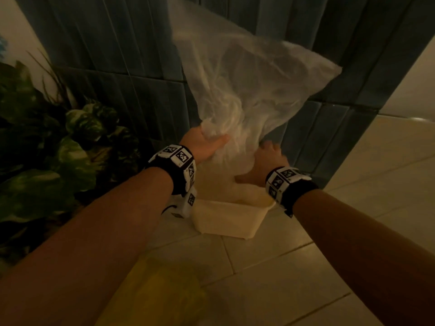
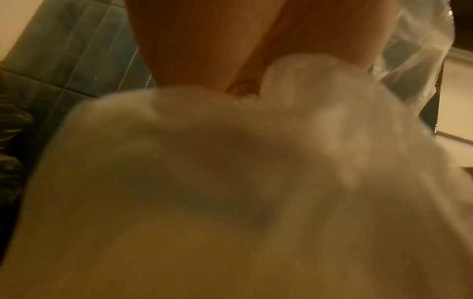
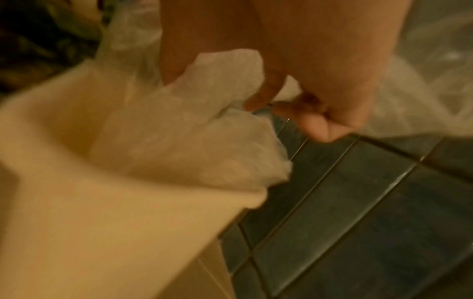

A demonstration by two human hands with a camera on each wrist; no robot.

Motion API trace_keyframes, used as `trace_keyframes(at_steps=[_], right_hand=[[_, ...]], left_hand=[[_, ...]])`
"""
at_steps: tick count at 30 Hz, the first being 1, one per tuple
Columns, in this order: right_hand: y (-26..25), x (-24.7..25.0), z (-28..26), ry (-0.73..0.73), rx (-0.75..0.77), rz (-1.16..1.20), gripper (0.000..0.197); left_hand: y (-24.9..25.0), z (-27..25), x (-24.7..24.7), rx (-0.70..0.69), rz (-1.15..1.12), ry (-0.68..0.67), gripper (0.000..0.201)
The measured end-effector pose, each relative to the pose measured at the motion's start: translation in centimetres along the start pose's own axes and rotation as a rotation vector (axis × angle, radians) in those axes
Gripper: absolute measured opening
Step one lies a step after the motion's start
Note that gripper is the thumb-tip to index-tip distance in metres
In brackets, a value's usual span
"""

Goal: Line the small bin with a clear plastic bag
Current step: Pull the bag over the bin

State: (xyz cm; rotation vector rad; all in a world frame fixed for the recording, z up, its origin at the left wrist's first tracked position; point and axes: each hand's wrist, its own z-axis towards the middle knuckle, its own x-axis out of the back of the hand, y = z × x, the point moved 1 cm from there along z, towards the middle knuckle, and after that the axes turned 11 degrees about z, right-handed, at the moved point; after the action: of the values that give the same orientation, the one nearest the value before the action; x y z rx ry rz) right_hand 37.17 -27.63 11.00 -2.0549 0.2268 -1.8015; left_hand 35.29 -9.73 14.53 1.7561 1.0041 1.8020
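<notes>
A clear plastic bag [image 1: 247, 85] billows up in front of the dark tiled wall, its lower part gathered just above a small cream bin [image 1: 226, 222] on the floor. My left hand [image 1: 207, 143] grips the bunched plastic at the bag's left side. My right hand [image 1: 266, 163] pinches the bag's edge at the right, over the bin's far right corner. In the left wrist view the blurred bag [image 2: 230, 172] fills the frame below the left hand [image 2: 240, 89]. The right wrist view shows my right hand [image 3: 276, 105] holding plastic [image 3: 199, 129] above the bin's rim [image 3: 128, 198].
A leafy plant [image 1: 58, 147] stands at the left, close to my left forearm. Dark blue-grey wall tiles [image 1: 117, 67] rise straight behind the bin. Pale floor tiles [image 1: 270, 267] run toward me, with something yellow [image 1: 169, 292] lying on them in the foreground.
</notes>
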Motion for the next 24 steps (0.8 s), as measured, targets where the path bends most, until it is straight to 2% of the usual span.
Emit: trace_keyframes(at_steps=[1,3,4,6,9,11,14,16,19,20,22,24], right_hand=[[0.5,-0.2,0.3,0.032,-0.016,-0.048,0.123],[1.0,-1.1,0.6,-0.061,-0.008,-0.021,0.123],[1.1,-1.7,0.6,-0.144,0.027,0.044,0.114],[0.8,-2.1,0.3,-0.235,0.068,0.164,0.082],[0.0,-1.2,0.1,-0.182,0.126,0.139,0.048],[-0.1,-0.8,0.5,-0.168,0.139,0.083,0.042],[0.0,-1.4,0.1,-0.253,0.096,0.009,0.048],[0.2,-2.3,0.0,-0.297,0.101,-0.069,0.053],[0.4,-3.2,0.7,-0.364,0.153,-0.061,0.071],[0.3,-3.0,0.8,-0.391,0.177,0.04,0.078],[0.3,-2.1,1.0,-0.392,0.173,0.415,0.088],[0.7,-1.1,1.4,-0.301,0.109,0.7,0.092]], left_hand=[[-0.1,0.0,-0.2,0.022,0.002,-0.018,0.047],[-0.3,0.0,-0.5,0.059,-0.033,-0.06,0.056],[-0.4,0.0,-0.6,0.059,-0.055,-0.075,0.061],[-0.8,0.0,-0.3,0.024,-0.04,-0.084,0.073],[-2.3,0.0,0.7,-0.03,0.072,-0.13,0.1],[-3.3,-0.5,1.1,-0.116,0.158,-0.237,0.106],[-4.1,-1.3,0.7,-0.239,0.329,-0.329,0.123],[-4.2,-1.7,-0.1,-0.239,0.5,-0.335,0.117],[-5.3,-1.0,-1.6,-0.184,0.646,-0.276,0.087],[-5.5,-0.5,-2.2,-0.156,0.666,-0.286,0.074],[-5.8,0.5,-3.5,-0.113,0.8,-0.363,0.055],[-6.6,1.1,-4.8,-0.099,0.906,-0.414,0.06]])
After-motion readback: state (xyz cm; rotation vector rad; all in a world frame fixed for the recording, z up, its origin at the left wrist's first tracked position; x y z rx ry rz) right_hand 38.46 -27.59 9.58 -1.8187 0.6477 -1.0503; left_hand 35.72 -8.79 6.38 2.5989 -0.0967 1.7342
